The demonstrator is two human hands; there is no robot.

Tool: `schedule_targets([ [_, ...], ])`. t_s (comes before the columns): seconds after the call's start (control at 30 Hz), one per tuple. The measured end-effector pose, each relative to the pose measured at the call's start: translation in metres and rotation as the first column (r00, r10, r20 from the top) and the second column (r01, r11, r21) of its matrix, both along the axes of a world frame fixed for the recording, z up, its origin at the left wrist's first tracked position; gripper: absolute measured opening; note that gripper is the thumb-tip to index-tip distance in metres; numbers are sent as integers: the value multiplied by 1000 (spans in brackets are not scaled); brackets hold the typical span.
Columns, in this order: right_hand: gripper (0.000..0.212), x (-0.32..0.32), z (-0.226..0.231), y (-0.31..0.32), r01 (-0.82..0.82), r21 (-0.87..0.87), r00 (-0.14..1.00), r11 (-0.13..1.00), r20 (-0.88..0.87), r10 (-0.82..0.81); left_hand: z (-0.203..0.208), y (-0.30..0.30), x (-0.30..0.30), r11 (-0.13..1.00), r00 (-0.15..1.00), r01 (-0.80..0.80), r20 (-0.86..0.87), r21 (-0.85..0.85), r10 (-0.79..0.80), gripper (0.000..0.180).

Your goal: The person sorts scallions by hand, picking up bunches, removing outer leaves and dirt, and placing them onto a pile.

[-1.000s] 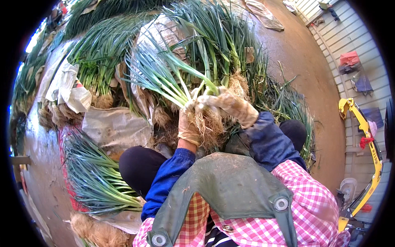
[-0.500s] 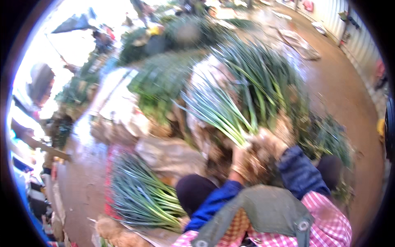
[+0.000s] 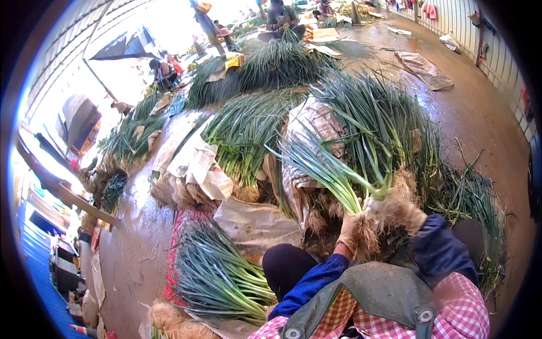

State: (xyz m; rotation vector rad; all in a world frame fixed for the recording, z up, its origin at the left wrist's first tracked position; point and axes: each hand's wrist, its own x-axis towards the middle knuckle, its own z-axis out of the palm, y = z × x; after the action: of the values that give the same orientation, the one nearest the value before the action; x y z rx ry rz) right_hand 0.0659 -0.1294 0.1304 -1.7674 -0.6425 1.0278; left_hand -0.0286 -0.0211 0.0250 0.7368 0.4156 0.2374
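Observation:
A bunch of green onions [image 3: 327,169] with long green leaves and white stalks lies across my two gloved hands, its leaves pointing up and to the left. My left hand [image 3: 351,230] grips it low down, by the tangled brown roots. My right hand [image 3: 398,210] clasps the stalks just above the roots, right beside the left hand. Both gloves are dirty and tan. My blue sleeves, a pink checked shirt and a grey-green apron fill the bottom edge.
A big heap of green onions [image 3: 389,130] lies just behind my hands. Another pile [image 3: 217,277] rests on a red mat at the lower left. Sacks [image 3: 254,226] and sheets lie between heaps. Wet concrete floor [image 3: 480,118] runs along the right. Other people work far back.
The view has swung upward and to the left, showing more of the hall. My hands stay together on the bunch, which now sits further right and lower in the picture.

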Motion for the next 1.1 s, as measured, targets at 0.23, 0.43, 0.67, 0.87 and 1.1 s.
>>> schedule_targets([
  [0.23,38,23,113,-183,425,332,894,842,-7,-449,28,8,-31,818,982,166,21,-550,-186,18],
  [0.43,46,82,76,-445,764,-636,643,-112,765,36,51,22,-22,948,899,185,434,-259,-57,17],
  [0.67,30,99,46,-259,624,-424,673,656,718,-176,100,28,-52,917,860,259,504,-303,-76,19],
  [0.87,23,72,-5,-16,265,-171,823,949,554,-130,-1,14,-54,818,945,311,253,-484,-209,33],
  [1.1,42,93,-80,64,507,-480,582,716,803,127,5,2,-42,877,987,160,51,-453,-154,16],
])
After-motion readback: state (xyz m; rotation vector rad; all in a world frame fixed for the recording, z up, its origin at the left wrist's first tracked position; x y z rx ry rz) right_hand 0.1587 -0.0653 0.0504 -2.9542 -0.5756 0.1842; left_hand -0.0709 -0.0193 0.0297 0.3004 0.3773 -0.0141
